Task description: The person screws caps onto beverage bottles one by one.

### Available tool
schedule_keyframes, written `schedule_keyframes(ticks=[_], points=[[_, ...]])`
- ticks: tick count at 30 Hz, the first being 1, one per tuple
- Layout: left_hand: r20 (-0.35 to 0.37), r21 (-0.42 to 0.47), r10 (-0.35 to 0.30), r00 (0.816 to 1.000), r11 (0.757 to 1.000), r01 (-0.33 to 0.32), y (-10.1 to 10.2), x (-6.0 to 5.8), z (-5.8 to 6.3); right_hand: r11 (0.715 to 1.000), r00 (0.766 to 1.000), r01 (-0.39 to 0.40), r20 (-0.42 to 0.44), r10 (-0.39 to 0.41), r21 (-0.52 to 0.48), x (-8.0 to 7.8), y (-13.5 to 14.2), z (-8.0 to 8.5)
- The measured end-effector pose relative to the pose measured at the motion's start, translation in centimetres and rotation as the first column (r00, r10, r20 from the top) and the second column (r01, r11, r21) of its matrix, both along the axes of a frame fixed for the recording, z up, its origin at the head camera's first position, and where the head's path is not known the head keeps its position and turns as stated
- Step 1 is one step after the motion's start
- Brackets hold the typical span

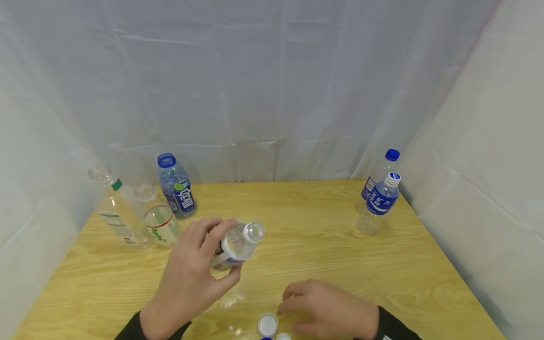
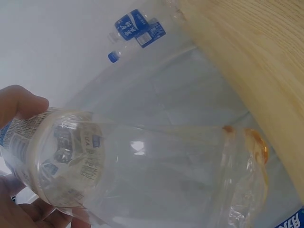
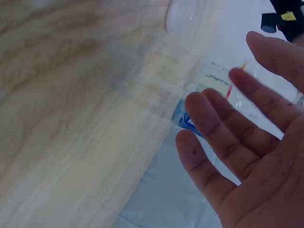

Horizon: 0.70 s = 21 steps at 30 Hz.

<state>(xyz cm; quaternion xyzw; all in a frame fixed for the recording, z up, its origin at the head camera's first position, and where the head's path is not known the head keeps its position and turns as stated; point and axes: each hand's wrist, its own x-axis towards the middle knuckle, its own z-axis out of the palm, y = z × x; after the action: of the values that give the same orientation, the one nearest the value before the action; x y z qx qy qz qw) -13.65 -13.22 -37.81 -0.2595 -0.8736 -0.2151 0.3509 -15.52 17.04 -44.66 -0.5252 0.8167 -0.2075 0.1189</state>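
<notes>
The person's left hand (image 1: 193,271) gripped an open-mouthed clear plastic bottle (image 1: 239,245), tilted above the wood-grain table (image 1: 306,231). The right hand (image 1: 327,307), its fingers loosely apart, hovered near a white bottle cap (image 1: 268,325); the blue piece (image 1: 266,338) beside it was probably another cap.

White cap (image 1: 268,326) — yellow, wood-grained table (image 1: 306,236)

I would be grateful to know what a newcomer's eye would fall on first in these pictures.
Most likely the left hand, gripping a clear, uncapped bottle tilted above the middle of the table. Next might come the two capped bottles with blue labels standing together on the right, and the blue bottle on the left, near two clear ones.
</notes>
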Motion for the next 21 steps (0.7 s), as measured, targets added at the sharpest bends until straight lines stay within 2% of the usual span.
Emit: schedule_keyframes(ticks=[5, 9, 16, 21], points=[[0.054, -0.007, 0.011, 0.998, 1.0, -0.01, 0.1, 0.1, -0.2, 0.997, 0.995, -0.078, 0.056, 0.077, 0.01, 0.5, -1.0, -0.7], [0.086, -0.006, 0.016, 0.996, 1.0, -0.015, 0.1, 0.2, -0.4, 0.992, 0.992, -0.124, 0.023, 0.124, -0.008, 0.8, -1.8, -1.2], [0.015, -0.001, 0.016, 1.0, 1.0, -0.016, 0.1, 0.0, -0.7, 0.987, 0.987, -0.159, -0.035, 0.16, 0.01, 1.2, -2.5, -2.0], [0.007, -0.004, 0.021, 1.0, 1.0, -0.021, 0.1, -0.1, -0.8, 0.986, 0.983, -0.162, -0.083, 0.164, 0.024, 1.5, -2.7, -2.5]])
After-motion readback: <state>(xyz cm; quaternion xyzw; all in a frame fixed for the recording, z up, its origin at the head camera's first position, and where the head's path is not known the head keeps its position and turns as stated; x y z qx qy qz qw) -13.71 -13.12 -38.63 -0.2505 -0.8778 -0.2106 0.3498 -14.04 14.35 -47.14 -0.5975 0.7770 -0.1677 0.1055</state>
